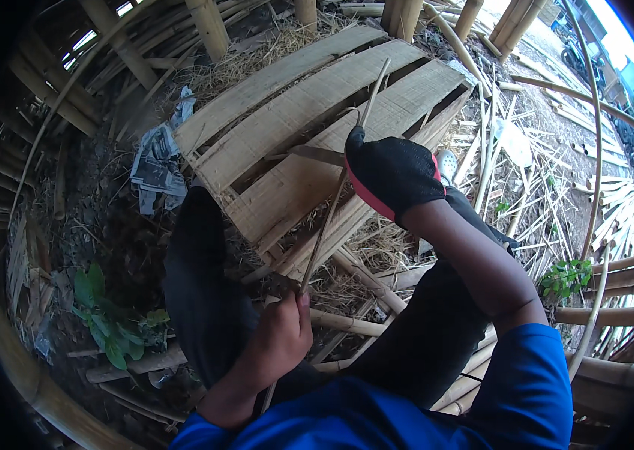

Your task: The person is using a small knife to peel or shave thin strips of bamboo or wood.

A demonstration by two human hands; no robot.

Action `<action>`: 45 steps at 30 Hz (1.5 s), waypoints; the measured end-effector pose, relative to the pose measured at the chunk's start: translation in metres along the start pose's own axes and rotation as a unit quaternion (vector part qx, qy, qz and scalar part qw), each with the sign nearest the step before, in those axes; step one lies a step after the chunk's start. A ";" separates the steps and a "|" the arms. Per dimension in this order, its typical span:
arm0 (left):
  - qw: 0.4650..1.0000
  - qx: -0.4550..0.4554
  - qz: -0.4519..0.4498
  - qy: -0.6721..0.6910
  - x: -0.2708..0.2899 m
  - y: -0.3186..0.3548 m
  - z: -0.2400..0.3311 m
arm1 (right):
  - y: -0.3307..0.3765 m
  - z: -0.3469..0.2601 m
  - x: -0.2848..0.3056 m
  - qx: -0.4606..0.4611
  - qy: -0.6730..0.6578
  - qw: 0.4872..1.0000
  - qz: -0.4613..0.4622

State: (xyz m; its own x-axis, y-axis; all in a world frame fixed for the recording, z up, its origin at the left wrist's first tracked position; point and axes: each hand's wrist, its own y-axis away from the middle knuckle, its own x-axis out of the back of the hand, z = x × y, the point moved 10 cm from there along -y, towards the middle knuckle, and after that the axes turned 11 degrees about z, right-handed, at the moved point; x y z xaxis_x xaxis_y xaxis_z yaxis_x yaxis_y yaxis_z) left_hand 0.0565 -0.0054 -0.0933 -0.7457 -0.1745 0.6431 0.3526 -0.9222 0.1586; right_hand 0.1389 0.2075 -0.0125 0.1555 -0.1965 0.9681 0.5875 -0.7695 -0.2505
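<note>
My right hand, in a black and red work glove, is closed around a knife whose blade points left above a slatted wooden crate. A long thin bamboo strip runs up past the blade and the gloved fingers. Its upper end rises beyond the glove, with a thin curled sliver beside it. Bare and lower down, my left hand pinches the strip between thumb and fingers. The knife's handle is hidden inside the glove.
Crumpled newspaper lies left of the crate. Bamboo posts stand behind it. Cut bamboo strips and shavings litter the ground at right. Leafy plants grow at lower left. My legs straddle the crate's near corner.
</note>
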 end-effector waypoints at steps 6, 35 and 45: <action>0.998 -0.036 0.015 0.043 -0.002 0.000 0.003 | 0.020 -0.022 -0.005 -0.015 -0.094 0.994 -0.055; 0.996 -0.087 0.008 0.025 -0.002 0.003 0.018 | 0.050 -0.046 0.001 0.053 -0.117 0.989 -0.073; 0.997 -0.081 0.006 -0.014 -0.008 0.010 0.024 | 0.052 -0.026 -0.052 0.041 -0.236 0.957 -0.161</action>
State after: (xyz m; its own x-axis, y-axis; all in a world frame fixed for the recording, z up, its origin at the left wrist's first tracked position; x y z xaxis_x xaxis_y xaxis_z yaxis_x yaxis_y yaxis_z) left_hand 0.0800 -0.0050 -0.0788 -0.7254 -0.1788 0.6648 0.2643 -0.9640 0.0292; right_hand 0.1412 0.1618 -0.0756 0.2854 0.3548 0.8903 0.7222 -0.6903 0.0436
